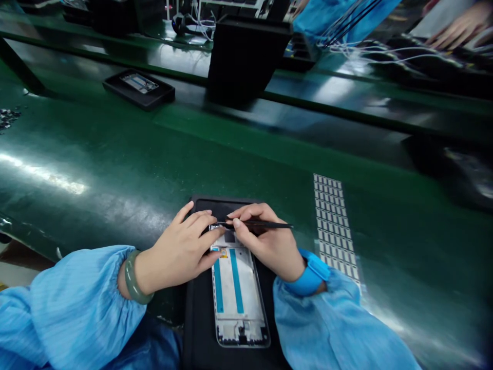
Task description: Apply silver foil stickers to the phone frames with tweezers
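A phone frame [243, 288] with two blue strips lies in a black tray [200, 329] in front of me. My left hand [179, 249] rests on the frame's upper left edge, its fingers spread. In my right hand [269, 239] dark tweezers [269, 224] are pinched between thumb and fingers, lying nearly level, their tips at the frame's top end near my left fingertips. What the tips touch is too small to make out.
A sheet of small labels [335, 226] lies right of the tray. Farther back are another black tray [154, 100] with a phone frame and a tall black box [246, 59]. Another person's hand [458, 28] shows at the upper right. Small dark parts [6, 118] lie far left.
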Tool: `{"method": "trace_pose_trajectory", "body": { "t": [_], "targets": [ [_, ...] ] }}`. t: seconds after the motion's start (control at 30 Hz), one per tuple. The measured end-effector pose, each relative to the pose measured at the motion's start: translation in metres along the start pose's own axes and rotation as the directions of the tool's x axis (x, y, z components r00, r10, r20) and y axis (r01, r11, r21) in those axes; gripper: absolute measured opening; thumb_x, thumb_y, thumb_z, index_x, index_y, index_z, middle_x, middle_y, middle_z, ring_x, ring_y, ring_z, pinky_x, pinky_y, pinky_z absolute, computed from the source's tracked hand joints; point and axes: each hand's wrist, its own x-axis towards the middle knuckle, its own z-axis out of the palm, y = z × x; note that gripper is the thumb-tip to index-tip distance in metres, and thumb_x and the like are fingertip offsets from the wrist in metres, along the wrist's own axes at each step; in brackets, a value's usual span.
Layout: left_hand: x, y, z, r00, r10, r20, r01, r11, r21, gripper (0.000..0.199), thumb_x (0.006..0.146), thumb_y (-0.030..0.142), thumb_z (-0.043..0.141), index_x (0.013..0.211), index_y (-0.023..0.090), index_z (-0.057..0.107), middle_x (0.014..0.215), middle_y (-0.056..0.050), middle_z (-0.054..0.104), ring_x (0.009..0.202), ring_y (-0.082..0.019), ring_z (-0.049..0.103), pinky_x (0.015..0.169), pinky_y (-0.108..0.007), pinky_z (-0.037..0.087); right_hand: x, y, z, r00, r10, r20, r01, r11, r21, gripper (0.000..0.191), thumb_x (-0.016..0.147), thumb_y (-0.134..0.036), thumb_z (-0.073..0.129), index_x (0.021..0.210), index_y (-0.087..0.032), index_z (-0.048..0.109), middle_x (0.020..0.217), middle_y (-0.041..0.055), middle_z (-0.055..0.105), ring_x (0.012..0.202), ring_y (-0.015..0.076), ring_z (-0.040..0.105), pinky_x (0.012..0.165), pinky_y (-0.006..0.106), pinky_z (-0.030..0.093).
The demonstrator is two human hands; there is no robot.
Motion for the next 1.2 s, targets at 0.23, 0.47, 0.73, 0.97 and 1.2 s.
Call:
{"method": "trace_pose_trajectory", "body": {
  "t": [0.23, 0.47, 0.73, 0.97, 1.2],
  "targets": [
    [0.0003, -0.0003, -0.0002, 1.000, 0.004, -0.006, -0.004, 1.000, 0.000, 0.035, 0.092, 0.035, 0.046, 0.122, 0.017, 0.052, 0.121, -0.009, 0.054, 0.123, -0.024, 0.042, 0.112, -0.050, 0.020, 0.0016, -0.0008, 0.0018, 0.999, -0.031, -0.009, 0.031, 0.999, -0.042, 0.006, 0.086, -0.021, 0.055, 0.084, -0.021, 0.050, 0.086, 0.0033, 0.061, 0.080, 0.0181, 0.062, 0.070, 0.030, 0.052],
    [0.0003, -0.0004, 0.0002, 1.000, 0.003, 0.006, -0.003, 1.000, -0.002, 0.036, 0.092, 0.037, 0.045, 0.122, 0.017, 0.052, 0.121, -0.008, 0.053, 0.123, -0.025, 0.042, 0.111, -0.051, 0.019, 0.0041, -0.0034, 0.0029, 0.999, -0.053, -0.012, 0.053, 0.998, -0.040, 0.007, 0.085, -0.017, 0.056, 0.084, -0.021, 0.050, 0.083, 0.0016, 0.061, 0.077, 0.0157, 0.062, 0.065, 0.025, 0.052],
    [0.0007, -0.0005, -0.0005, 1.000, 0.011, -0.010, -0.011, 1.000, -0.008, 0.035, 0.092, 0.036, 0.046, 0.120, 0.017, 0.053, 0.120, -0.008, 0.054, 0.122, -0.025, 0.043, 0.111, -0.051, 0.021, 0.0026, -0.0015, 0.0023, 1.000, 0.003, -0.014, -0.003, 1.000, -0.007, 0.006, 0.086, -0.022, 0.056, 0.086, -0.021, 0.050, 0.086, 0.0033, 0.062, 0.077, 0.0175, 0.063, 0.065, 0.028, 0.052],
    [0.0007, -0.0013, 0.0011, 1.000, 0.016, -0.024, -0.016, 1.000, 0.000, 0.035, 0.091, 0.035, 0.048, 0.120, 0.017, 0.052, 0.117, -0.009, 0.055, 0.122, -0.026, 0.044, 0.110, -0.051, 0.022, 0.0039, -0.0052, 0.0054, 0.997, -0.067, -0.031, 0.064, 0.993, -0.096, 0.004, 0.087, -0.021, 0.056, 0.085, -0.021, 0.052, 0.084, 0.0031, 0.062, 0.077, 0.0178, 0.063, 0.063, 0.027, 0.052],
    [0.0005, -0.0020, 0.0008, 1.000, 0.015, -0.012, -0.015, 1.000, 0.005, 0.035, 0.092, 0.036, 0.046, 0.120, 0.017, 0.053, 0.118, -0.009, 0.055, 0.122, -0.026, 0.043, 0.110, -0.052, 0.022, 0.0037, -0.0013, 0.0040, 0.998, 0.007, -0.062, -0.009, 1.000, -0.021, 0.007, 0.087, -0.025, 0.057, 0.086, -0.020, 0.052, 0.085, 0.0036, 0.061, 0.073, 0.0176, 0.064, 0.061, 0.027, 0.053]
  ]
}}
